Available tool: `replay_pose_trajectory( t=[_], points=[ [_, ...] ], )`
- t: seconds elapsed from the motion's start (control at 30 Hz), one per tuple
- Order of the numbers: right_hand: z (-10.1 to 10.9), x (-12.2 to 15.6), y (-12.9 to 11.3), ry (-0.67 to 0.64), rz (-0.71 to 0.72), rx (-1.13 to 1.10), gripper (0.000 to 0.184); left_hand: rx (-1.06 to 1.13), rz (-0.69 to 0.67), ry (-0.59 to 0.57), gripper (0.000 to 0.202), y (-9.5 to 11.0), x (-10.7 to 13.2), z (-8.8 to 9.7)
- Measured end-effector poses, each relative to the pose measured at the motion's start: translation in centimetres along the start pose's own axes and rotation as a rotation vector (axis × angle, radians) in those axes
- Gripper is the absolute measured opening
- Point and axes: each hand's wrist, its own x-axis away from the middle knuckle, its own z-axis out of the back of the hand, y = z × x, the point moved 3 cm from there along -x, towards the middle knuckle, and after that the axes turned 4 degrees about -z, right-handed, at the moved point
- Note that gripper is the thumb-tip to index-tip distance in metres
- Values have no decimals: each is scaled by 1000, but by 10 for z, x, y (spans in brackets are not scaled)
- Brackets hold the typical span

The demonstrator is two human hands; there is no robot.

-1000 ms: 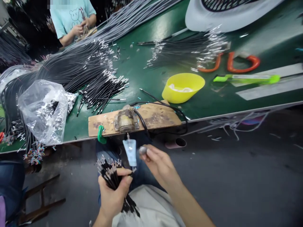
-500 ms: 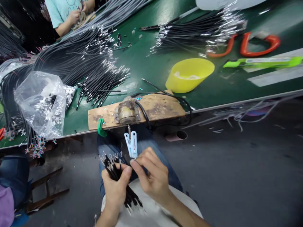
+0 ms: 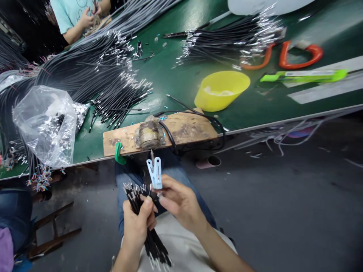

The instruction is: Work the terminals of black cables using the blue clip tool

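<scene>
My left hand (image 3: 138, 219) is wrapped round a bundle of short black cables (image 3: 155, 245) with bare silvery ends at top and bottom. One cable's tip stands apart by the thumb. Close by, my right hand (image 3: 181, 204) is bent in a pinch at the lower end of a light-blue clothespin (image 3: 154, 173). Its fingertips are partly hidden there, and what lies between them is too small to make out. The clothespin hangs on a thin metal shaft from a small motor-like device (image 3: 150, 134) fixed to a wooden board (image 3: 190, 128).
A green clamp (image 3: 119, 153) grips the board at the table edge. On the green table (image 3: 172, 83) lie more black cables (image 3: 113, 102), a plastic bag (image 3: 45, 124), a yellow cup (image 3: 221, 90), orange-handled scissors (image 3: 300, 56) and a green cutter (image 3: 303, 75). Another person's hands (image 3: 90, 17) work at the far left.
My right hand has shifted slightly left, its fingers now behind the clothespin's lower end. My left hand still holds the bundle, which has tilted a little. The whole view has drifted slightly.
</scene>
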Motion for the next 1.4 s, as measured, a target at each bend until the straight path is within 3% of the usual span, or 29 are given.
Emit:
replay_pose_trajectory(
  t=[0.07,0.2,0.33,0.4,0.47,0.6,0.67,0.73,0.87,1.03,1.13,1.27,1.4],
  points=[
    [0,0,-4,3,-14,26,10,-7,10,-16,45,0,0,0],
    [-6,3,-7,102,-34,59,15,-57,-43,-15,44,2,3,-3],
    [-7,11,-20,322,389,393,12,-111,-100,-14,40,2,3,-4],
    [-5,10,-23,275,459,431,12,-132,-121,-20,38,4,1,-4],
    [0,3,-18,93,256,273,12,-156,-170,-17,35,10,-2,-3],
    [5,-8,-3,-328,-351,-155,36,-193,-310,-13,26,24,-5,-2],
    [10,-14,-2,-375,-469,-186,41,-211,-344,-10,23,28,-5,-1],
    [15,-24,-5,-282,-482,-148,39,-232,-357,5,21,29,-4,0],
    [12,-42,-18,-108,-394,-98,48,-247,-392,36,19,32,-2,4],
    [3,-39,-25,-72,-157,38,51,-236,-387,78,19,38,-2,7],
    [6,-22,-21,-14,80,125,40,-224,-314,90,20,33,-4,10],
    [8,-5,-16,32,280,317,7,-150,-153,26,34,18,-6,8],
    [7,-3,-17,16,387,399,11,-73,-51,-41,45,12,-4,4]
  ],
)
